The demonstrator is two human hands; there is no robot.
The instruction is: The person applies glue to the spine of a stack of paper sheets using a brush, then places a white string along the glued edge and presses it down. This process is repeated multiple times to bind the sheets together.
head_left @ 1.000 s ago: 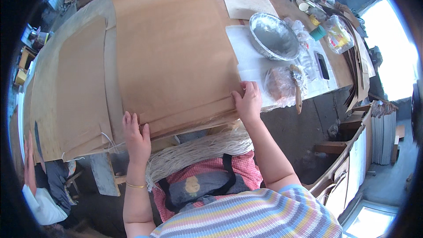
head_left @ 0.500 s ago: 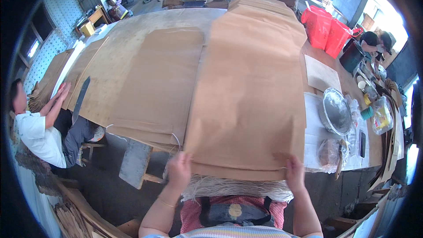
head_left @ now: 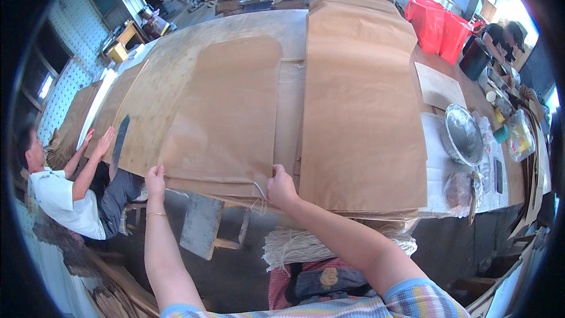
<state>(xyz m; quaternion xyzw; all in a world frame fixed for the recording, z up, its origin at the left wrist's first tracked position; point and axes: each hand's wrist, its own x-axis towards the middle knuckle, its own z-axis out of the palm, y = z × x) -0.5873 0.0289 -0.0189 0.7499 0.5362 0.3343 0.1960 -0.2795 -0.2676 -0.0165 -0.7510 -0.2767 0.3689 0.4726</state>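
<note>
Your left hand [head_left: 155,180] and right hand [head_left: 281,187] each pinched a near corner of the paper sheet [head_left: 226,115], lying flat on the table [head_left: 159,76], long axis running away from you (right stack [head_left: 362,112] untouched).

— What colours are in front of you?

— Your paper sheet [head_left: 226,118] is plain tan-brown, and so is the taller stack of paper [head_left: 362,112] beside it. The counter [head_left: 170,65] is pale wood.

— And off to the side?

— Two bright red bags [head_left: 441,26], a silver metal bowl [head_left: 463,135], cream-coloured string [head_left: 306,246]. Your sleeve [head_left: 412,300] is pastel-striped, and there's a gold bracelet [head_left: 154,215].
</note>
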